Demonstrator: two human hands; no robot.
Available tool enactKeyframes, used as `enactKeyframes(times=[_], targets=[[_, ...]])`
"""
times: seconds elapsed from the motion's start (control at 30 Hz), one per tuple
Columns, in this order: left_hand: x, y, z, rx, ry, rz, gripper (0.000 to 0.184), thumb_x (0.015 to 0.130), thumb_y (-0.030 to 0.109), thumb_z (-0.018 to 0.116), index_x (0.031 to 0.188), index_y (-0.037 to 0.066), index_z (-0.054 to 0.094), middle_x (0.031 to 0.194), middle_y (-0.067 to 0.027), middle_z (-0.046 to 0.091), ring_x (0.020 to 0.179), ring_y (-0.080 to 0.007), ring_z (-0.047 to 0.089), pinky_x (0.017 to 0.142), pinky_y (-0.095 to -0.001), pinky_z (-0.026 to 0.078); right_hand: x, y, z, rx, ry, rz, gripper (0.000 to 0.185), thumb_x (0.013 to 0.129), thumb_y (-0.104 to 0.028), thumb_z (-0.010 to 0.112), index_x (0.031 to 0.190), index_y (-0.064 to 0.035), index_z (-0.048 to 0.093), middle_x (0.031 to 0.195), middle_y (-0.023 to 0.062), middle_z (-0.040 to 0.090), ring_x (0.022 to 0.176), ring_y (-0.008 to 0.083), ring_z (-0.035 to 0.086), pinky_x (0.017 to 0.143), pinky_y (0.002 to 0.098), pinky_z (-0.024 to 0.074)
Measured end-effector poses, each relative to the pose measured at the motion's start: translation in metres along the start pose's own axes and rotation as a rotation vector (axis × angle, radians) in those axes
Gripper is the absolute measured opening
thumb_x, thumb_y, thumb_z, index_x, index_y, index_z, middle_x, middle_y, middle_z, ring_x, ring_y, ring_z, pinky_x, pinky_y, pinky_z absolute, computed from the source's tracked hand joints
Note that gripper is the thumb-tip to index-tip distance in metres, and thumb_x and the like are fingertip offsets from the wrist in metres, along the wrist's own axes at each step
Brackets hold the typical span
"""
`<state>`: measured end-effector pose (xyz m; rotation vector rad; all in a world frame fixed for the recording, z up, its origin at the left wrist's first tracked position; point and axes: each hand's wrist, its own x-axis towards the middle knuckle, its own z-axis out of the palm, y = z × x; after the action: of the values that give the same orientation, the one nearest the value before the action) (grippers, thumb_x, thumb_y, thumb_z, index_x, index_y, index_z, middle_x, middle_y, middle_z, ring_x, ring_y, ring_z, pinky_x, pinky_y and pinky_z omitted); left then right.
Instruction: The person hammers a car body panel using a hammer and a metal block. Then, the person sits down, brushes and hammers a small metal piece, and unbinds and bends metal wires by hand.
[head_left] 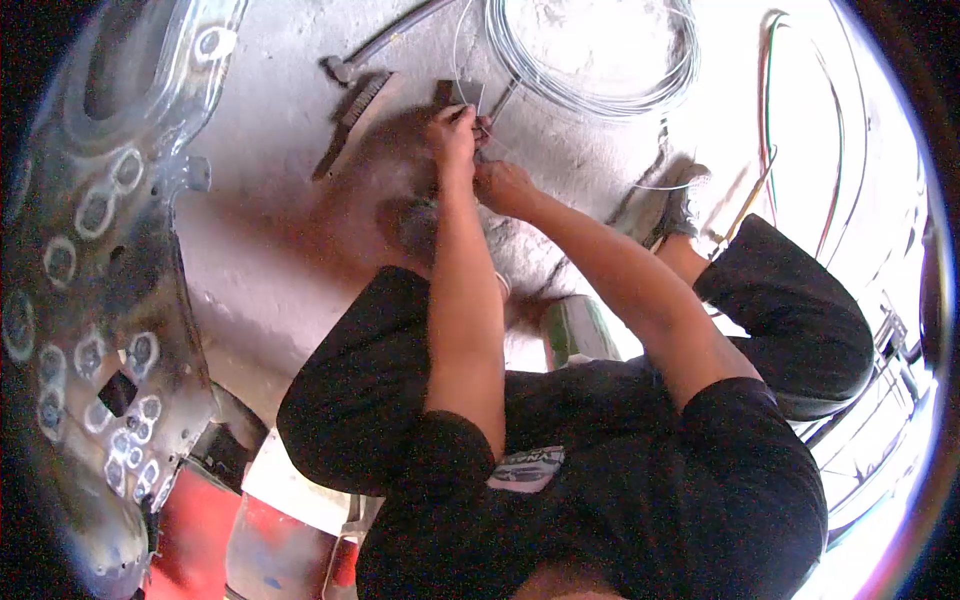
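Near the top centre, my left hand point(455, 138) is closed, its fingers pinched around a thin wire point(458, 55). The wire rises from the fingers beside the large wire coil point(590, 95) on the concrete floor. Close by on the right, my right hand point(507, 190) is closed, with its fingers curled around something I cannot make out. A small dark block point(445, 93) lies just above my left hand. Next to it a thin metal rod point(507, 100) points up toward the coil.
A wire brush point(362, 108) and a hammer point(385, 45) lie left of my hands. A large metal panel point(100, 250) stands at the left. Coloured hoses point(768, 100) run at the right, near my shoe point(684, 200). A red container point(195, 530) is at the lower left.
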<state>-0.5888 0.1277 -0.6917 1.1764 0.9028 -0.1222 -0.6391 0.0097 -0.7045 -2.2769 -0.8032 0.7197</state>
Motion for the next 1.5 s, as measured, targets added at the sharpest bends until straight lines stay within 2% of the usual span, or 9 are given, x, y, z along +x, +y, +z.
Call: enactKeyframes(times=[0.27, 0.3, 0.47, 0.53, 0.9, 1.0, 1.27, 1.37, 1.5], targets=[[0.009, -0.010, -0.005, 0.358, 0.066, 0.270, 0.016, 0.086, 0.013, 0.065, 0.084, -0.003, 0.068, 0.070, -0.0088, 0.066, 0.054, -0.0179, 0.059, 0.052, -0.0320, 0.047, -0.012, -0.018, -0.062, 0.044, 0.161, -0.174, 0.012, 0.084, -0.016, 0.062, 0.087, -0.0039, 0.064, 0.077, 0.0203, 0.066, 0.072, 0.0422, 0.064, 0.064, 0.0495, 0.0510], [-0.009, 0.001, 0.003, 0.068, 0.054, 0.011, 0.020, 0.085, 0.020, 0.066, 0.084, 0.001, 0.070, 0.078, -0.0071, 0.068, 0.072, -0.0214, 0.061, 0.068, -0.0354, 0.047, -0.011, -0.012, -0.063, 0.046, 0.120, -0.186, 0.013, 0.084, -0.016, 0.062, 0.087, -0.0037, 0.064, 0.077, 0.0207, 0.065, 0.072, 0.0421, 0.063, 0.064, 0.0492, 0.0510], [-0.002, -0.022, -0.007, 0.307, 0.013, 0.266, 0.019, 0.089, 0.018, 0.064, 0.084, 0.000, 0.063, 0.072, -0.0087, 0.065, 0.055, -0.0198, 0.062, 0.048, -0.0338, 0.049, 0.049, -0.003, -0.140, -0.052, 0.175, -0.185, 0.014, 0.085, -0.015, 0.062, 0.093, -0.0035, 0.063, 0.080, 0.0213, 0.064, 0.072, 0.0393, 0.063, 0.064, 0.0476, 0.0511], [-0.027, 0.009, 0.016, -0.035, 0.051, -0.061, 0.020, 0.091, 0.022, 0.064, 0.087, 0.002, 0.060, 0.075, -0.0089, 0.066, 0.056, -0.0202, 0.063, 0.048, -0.0340, 0.051, 0.116, 0.026, -0.148, -0.228, 0.345, -0.263, 0.020, 0.087, -0.013, 0.061, 0.104, -0.0023, 0.063, 0.085, 0.0202, 0.062, 0.072, 0.0394, 0.063, 0.062, 0.0457, 0.0522], [-0.005, -0.013, 0.011, -0.177, 0.028, -0.187, 0.022, 0.091, 0.025, 0.067, 0.082, 0.007, 0.058, 0.067, -0.0085, 0.064, 0.051, -0.0204, 0.062, 0.045, -0.0339, 0.051, 0.248, 0.031, -0.129, -0.667, 0.016, -0.081, 0.049, 0.098, -0.024, 0.041, 0.147, -0.0180, 0.039, 0.158, 0.0155, 0.027, 0.146, 0.0395, 0.020, 0.114, 0.0608, 0.0228], [-0.010, -0.003, 0.013, -0.098, 0.031, -0.180, 0.022, 0.091, 0.024, 0.066, 0.079, 0.007, 0.058, 0.065, -0.0088, 0.064, 0.048, -0.0202, 0.060, 0.044, -0.0342, 0.050, 0.236, 0.042, -0.122, -0.937, 0.294, -0.348, 0.036, 0.095, -0.020, 0.050, 0.128, -0.0092, 0.056, 0.108, 0.0143, 0.062, 0.102, 0.0296, 0.062, 0.081, 0.0426, 0.0495], [0.023, -0.088, 0.020, 0.380, 0.014, 0.266, 0.036, 0.094, 0.033, 0.058, 0.090, -0.002, 0.063, 0.065, -0.0162, 0.064, 0.062, -0.0311, 0.063, 0.062, -0.0434, 0.049, 0.201, -0.005, -0.130, -0.815, -0.306, -0.313, 0.033, 0.091, -0.024, 0.053, 0.123, -0.0180, 0.054, 0.100, 0.0073, 0.066, 0.088, 0.0230, 0.069, 0.072, 0.0423, 0.0541], [-0.004, -0.087, 0.063, 0.375, 0.115, 0.511, 0.036, 0.094, 0.034, 0.058, 0.106, 0.001, 0.065, 0.100, -0.0173, 0.068, 0.090, -0.0319, 0.061, 0.079, -0.0438, 0.045, 0.142, -0.019, -0.107, -0.744, -0.269, -0.160, 0.047, 0.084, -0.043, 0.063, 0.124, -0.0189, 0.056, 0.112, 0.0091, 0.062, 0.099, 0.0282, 0.064, 0.075, 0.0481, 0.0487], [0.008, -0.121, 0.074, 0.073, -0.086, -0.059, 0.028, 0.095, 0.036, 0.063, 0.093, 0.007, 0.063, 0.094, -0.0072, 0.063, 0.086, -0.0213, 0.057, 0.077, -0.0406, 0.046, 0.094, -0.045, -0.095, -0.900, -0.139, -0.060, 0.066, 0.081, -0.054, 0.065, 0.133, -0.0150, 0.052, 0.128, 0.0252, 0.048, 0.104, 0.0426, 0.055, 0.079, 0.0583, 0.0435]])
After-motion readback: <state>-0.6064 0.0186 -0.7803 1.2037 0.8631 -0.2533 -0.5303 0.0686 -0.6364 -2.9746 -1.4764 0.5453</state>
